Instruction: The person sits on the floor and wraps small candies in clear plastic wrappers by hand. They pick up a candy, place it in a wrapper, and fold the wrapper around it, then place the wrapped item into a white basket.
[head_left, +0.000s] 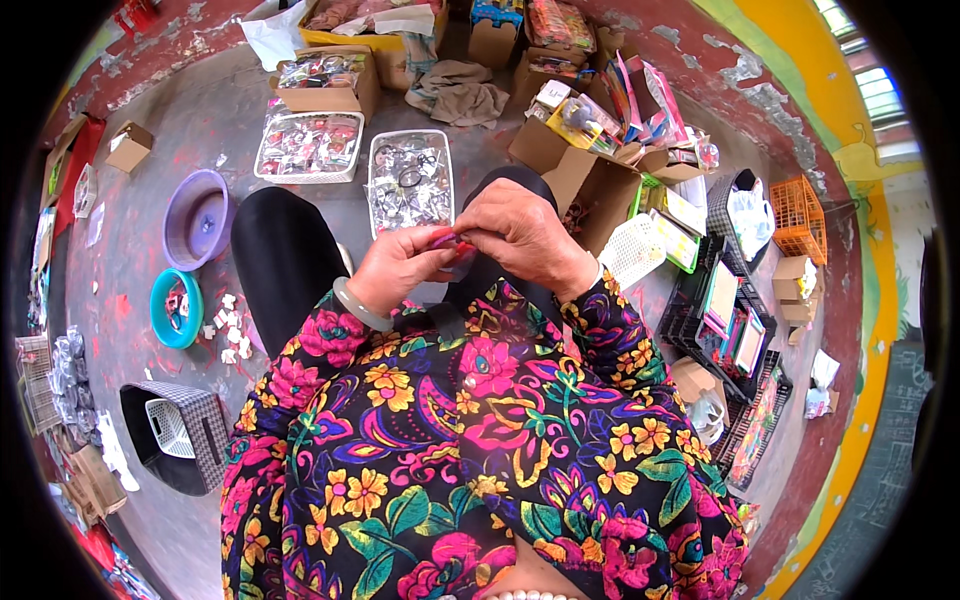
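My left hand (400, 268), with a pale bangle on its wrist, pinches a small pink and purple item (446, 241) in front of my body. My right hand (528, 238) meets it from the other side, thumb and fingers closed at the item's upper edge. The item is too small and too covered by fingers to name; something clear like thin plastic hangs under it. Just beyond the hands, a white basket (449, 170) holds many small clear packets, some with dark rings in them. Another white basket (352, 169) of red and dark packets stands to its left.
On the left are a purple basin (169, 236), a teal basin (156, 318) and scattered white pieces (232, 330). Opened cardboard boxes (600, 205), black crates (690, 335) and an orange crate (798, 218) crowd the right. A crumpled cloth (457, 93) lies at the back.
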